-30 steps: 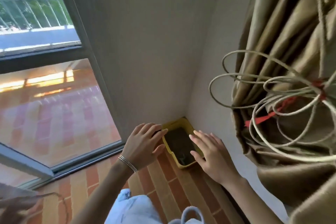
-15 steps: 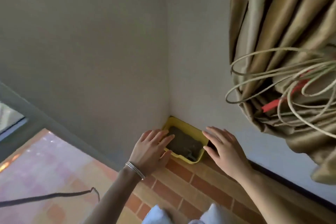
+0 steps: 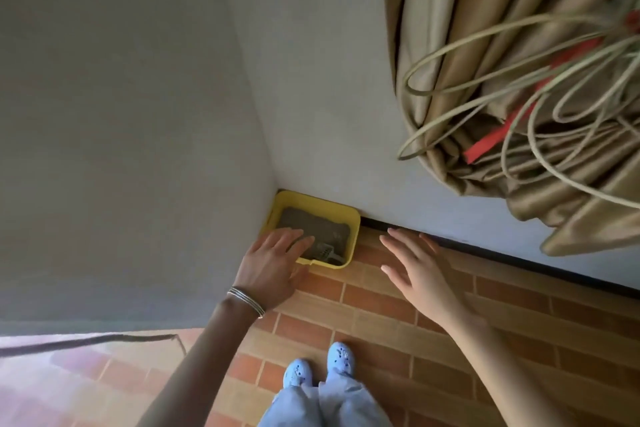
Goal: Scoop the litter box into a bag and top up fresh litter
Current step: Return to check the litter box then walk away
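A yellow litter box (image 3: 353, 218) sits on the floor in the corner where two walls meet. Grey litter (image 3: 311, 224) fills it, and a grey scoop (image 3: 325, 251) lies in its near part. My left hand (image 3: 270, 265), with bracelets on the wrist, reaches over the box's near left corner with fingers spread and holds nothing. Held out to the right of the box and apart from it, my right hand (image 3: 419, 265) is open and holds nothing too.
The floor is brick-patterned tile (image 3: 381, 315). A bunched tan curtain (image 3: 502, 62) with loops of pale cord and a red strip hangs at the upper right. My feet in light blue shoes (image 3: 318, 366) stand just before the box. A dark cord (image 3: 86, 343) lies at the lower left.
The view has swung from the window toward the corner. Both hands have spread apart; the right hand has moved from over the box to its right side.
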A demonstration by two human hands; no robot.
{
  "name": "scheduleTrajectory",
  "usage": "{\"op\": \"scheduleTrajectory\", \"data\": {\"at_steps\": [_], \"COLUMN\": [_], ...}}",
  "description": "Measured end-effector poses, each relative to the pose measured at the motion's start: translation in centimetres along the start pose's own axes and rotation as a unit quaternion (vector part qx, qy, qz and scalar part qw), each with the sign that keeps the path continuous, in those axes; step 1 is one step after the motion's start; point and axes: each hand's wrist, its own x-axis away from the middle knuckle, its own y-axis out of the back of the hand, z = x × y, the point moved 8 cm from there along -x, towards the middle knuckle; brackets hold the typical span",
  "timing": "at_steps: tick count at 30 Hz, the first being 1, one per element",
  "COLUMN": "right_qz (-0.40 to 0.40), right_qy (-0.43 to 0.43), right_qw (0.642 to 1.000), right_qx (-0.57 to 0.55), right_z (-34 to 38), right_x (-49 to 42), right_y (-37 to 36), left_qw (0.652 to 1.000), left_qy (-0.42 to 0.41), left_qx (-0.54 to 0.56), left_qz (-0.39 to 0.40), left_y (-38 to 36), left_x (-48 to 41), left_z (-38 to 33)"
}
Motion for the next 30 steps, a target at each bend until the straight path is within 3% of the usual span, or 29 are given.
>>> {"op": "scheduleTrajectory", "data": {"at_steps": [8,16,22,30], "right_qz": [0.047,0.043,0.002,0.023], "right_qy": [-0.002,-0.004,-0.004,-0.049], "right_qw": [0.999,0.999,0.998,0.998], "right_qx": [0.005,0.024,0.057,0.033], "right_z": [-3.9,-6.5,-11.2,-20.5], "right_x": [-0.7,-2.2,-0.9,4.6], "right_y": [-3.8,-9.7,-20.2,-41.2], "left_qw": [0.999,0.996,0.990,0.983], "left_qy": [-0.036,-0.078,-0.137,-0.180], "left_qx": [0.016,0.033,0.011,0.035], "left_qz": [-0.013,-0.021,0.000,0.029], "left_y": [-5.5,-13.4,-27.0,-49.6], "left_x": [-3.3,-6.2,-6.3,-3.7], "left_z": [-1.9,-0.9,1.4,5.4]}}
